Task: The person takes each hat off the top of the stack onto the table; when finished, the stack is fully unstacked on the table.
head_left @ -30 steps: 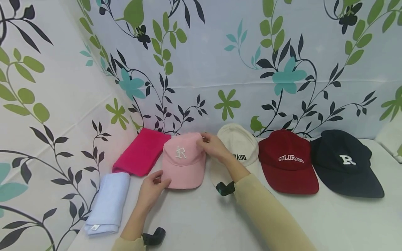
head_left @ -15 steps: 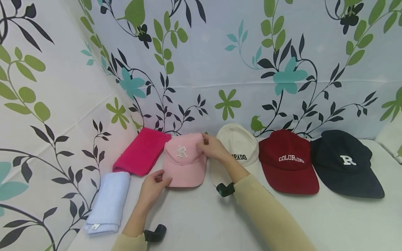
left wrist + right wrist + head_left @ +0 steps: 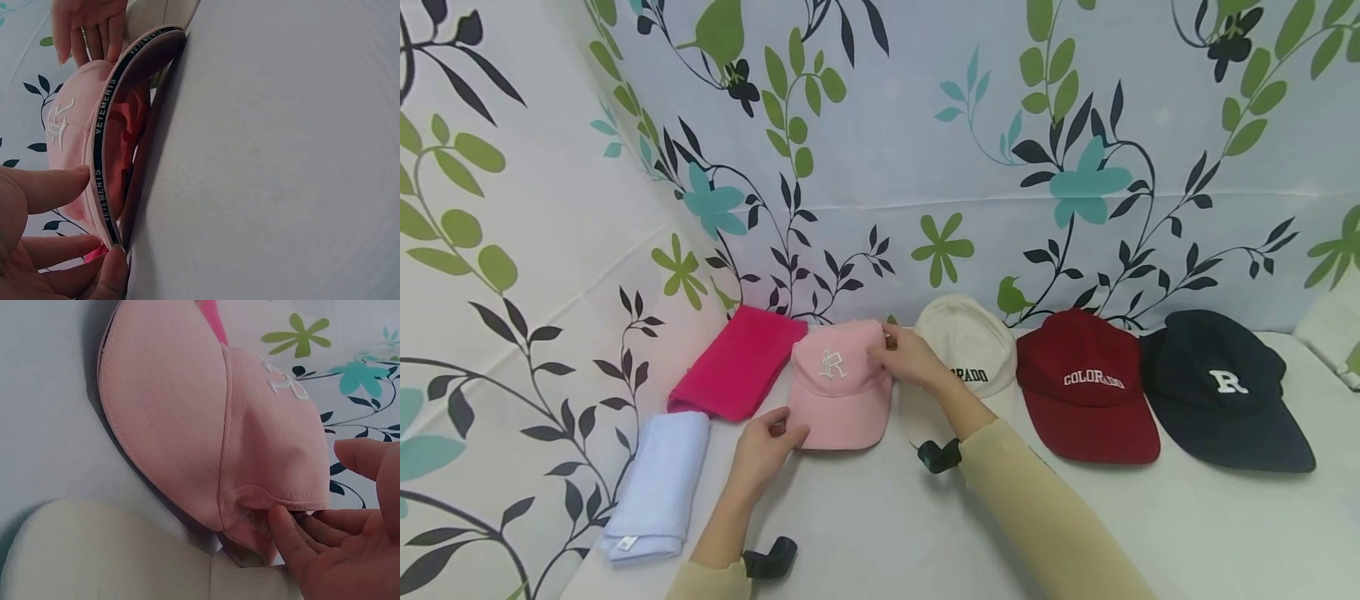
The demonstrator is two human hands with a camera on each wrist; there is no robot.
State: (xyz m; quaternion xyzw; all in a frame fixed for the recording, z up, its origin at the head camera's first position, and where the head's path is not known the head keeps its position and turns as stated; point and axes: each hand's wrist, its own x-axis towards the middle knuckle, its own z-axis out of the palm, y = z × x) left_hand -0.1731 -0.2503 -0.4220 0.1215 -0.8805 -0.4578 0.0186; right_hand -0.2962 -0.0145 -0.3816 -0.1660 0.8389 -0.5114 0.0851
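Note:
Thumb and fingers of my left hand (image 3: 767, 450) pinch the left edge of the brim of a pink cap (image 3: 838, 423). In the left wrist view, a dark "VETEMENTS" band runs along the brim's edge, and something red shows beneath. My right hand (image 3: 912, 357) touches the cap's right rear side. Its fairly straight fingers meet the lower edge in the right wrist view, while the thumb (image 3: 359, 453) stands apart; some fingertips are hidden. The pink cap faces forward, a white letter on its crown. My right forearm partly covers a cream cap (image 3: 964, 337) beside it.
Right of the cream cap lie a dark red COLORADO cap (image 3: 1097, 433) and a black cap (image 3: 1232, 437). A folded magenta cloth (image 3: 737, 362) and a folded light blue towel (image 3: 658, 483) lie left. Leaf-patterned fabric (image 3: 887, 167) hangs behind the white tabletop (image 3: 865, 533).
Both hands stay at the pink cap. Its crown and the tip of my right hand sit very slightly lower than a second ago; nothing else has visibly moved.

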